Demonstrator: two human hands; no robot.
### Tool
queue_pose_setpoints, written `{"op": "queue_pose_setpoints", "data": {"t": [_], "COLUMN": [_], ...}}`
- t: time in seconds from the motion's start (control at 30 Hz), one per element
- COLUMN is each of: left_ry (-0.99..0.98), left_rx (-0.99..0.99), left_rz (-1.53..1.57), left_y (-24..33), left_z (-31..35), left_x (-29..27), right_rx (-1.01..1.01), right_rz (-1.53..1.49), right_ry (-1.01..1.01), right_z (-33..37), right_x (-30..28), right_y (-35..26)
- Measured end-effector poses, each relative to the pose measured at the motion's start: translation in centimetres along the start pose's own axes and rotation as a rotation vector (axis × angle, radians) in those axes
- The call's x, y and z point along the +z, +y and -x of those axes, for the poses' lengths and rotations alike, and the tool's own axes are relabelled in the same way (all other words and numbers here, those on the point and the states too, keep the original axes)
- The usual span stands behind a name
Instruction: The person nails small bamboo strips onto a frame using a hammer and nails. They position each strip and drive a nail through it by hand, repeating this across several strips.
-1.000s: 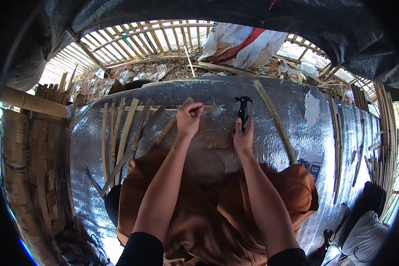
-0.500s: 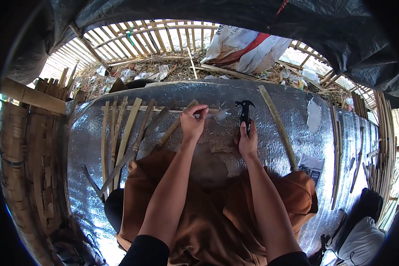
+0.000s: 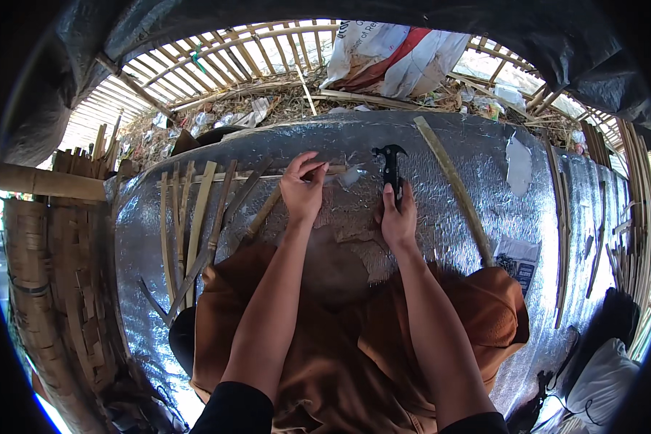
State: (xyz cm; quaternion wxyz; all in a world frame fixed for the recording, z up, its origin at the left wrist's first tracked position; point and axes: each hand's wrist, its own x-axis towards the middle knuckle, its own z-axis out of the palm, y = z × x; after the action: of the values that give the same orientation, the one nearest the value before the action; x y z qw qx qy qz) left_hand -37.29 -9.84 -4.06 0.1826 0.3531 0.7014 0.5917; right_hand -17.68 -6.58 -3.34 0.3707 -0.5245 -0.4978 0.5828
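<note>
Only partly visible hammer handle (image 3: 390,173)

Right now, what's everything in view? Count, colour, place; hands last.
mat: one, silver, centre
hammer: one, black, above mat
stick: one, tan, right of hammer
strips: several, tan and brown, both sides
packet: one, white and blue, right side
sack: one, white and red, beyond mat
litter: many, mixed colours, beyond mat
fence: one, tan, far side
tarp: count unclear, black, overhead
panel: one, brown, far left
bundle: one, white, lower right
cloth: one, brown, lap
left hand: one, bare, over mat, contents unclear
right hand: one, bare, gripping hammer
</note>
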Motion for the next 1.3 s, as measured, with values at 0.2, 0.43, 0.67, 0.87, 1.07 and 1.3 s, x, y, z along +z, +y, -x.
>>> {"op": "queue_pose_setpoints", "data": {"t": [0.2,0.43,0.67,0.87,1.07,1.3], "left_ry": [0.022,0.020,0.034,0.045,0.064,0.080], "left_rx": [0.026,0.034,0.047,0.014,0.023,0.030], "left_rz": [0.022,0.022,0.013,-0.022,-0.056,-0.071], "left_y": [-0.6,-0.3,-0.7,0.3,0.7,0.8], "left_z": [-0.4,-0.2,0.0,0.4,0.4,0.4], "left_x": [0.1,0.2,-0.1,0.6,0.2,0.3], "right_rx": [-0.011,0.009,0.019,-0.023,0.047,0.005], "right_rz": [-0.011,-0.045,-0.046,-0.067,-0.067,-0.082], "right_ry": [0.004,0.010,0.003,0.011,-0.008,0.019], "right_z": [0.3,0.4,0.2,-0.4,0.4,-0.2], "right_x": [0.5,0.6,0.7,0.1,0.3,0.2], "right_y": [-0.8,-1.2,-0.9,0.3,-1.3,-0.7]}}
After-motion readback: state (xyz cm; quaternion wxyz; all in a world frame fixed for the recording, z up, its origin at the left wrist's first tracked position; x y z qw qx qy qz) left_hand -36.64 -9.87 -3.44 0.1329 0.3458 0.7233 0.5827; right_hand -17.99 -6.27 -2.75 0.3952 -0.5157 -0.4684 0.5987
